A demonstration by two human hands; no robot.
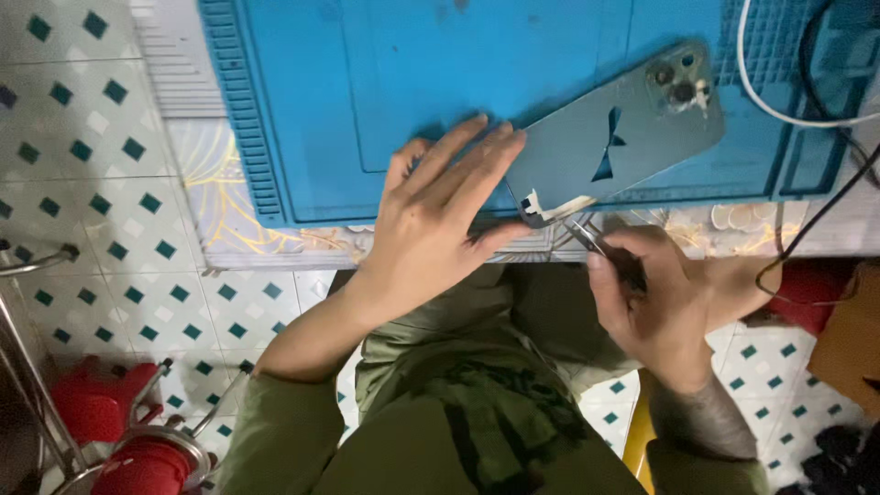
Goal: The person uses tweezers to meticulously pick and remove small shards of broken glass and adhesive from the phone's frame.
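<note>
1. Olive-green sleeves and lap sit nearest the camera, bottom of the head view; person is seated at the tabletop (275, 240) edge, tiled floor (101, 192) below.
2. Left hand (431, 215): fingers (477, 156) spread flat and straight, palm down on the blue work mat (367, 92), fingertips touching the lower-left edge of the phone (614, 137). Reads as bracing, not gripping.
3. Phone lies back-up on the mat, tilted, camera cluster toward upper right. Rear glass is already partly gone: dark gaps mid-panel, and a pale, jagged broken patch at the lower-left corner, which hangs at the mat's near edge.
4. Right hand (665, 298): fingers closed around a thin metal tool (587, 236), looks like tweezers or a pick. Tip sits at that broken corner, touching or just beside it; cannot tell whether it is under the glass.
5. Step in hand, my read: picking or prying back-glass fragments off at the corner.
6. Next move calls for a shallow tool angle, steady left-hand pressure, and keeping those fingertips off the sharp edges; a slip would run toward the left thumb.
7. Periphery: white cable (779, 110) and black cable (825, 202) at the right of the mat, red stool (110, 422) lower left.
</note>
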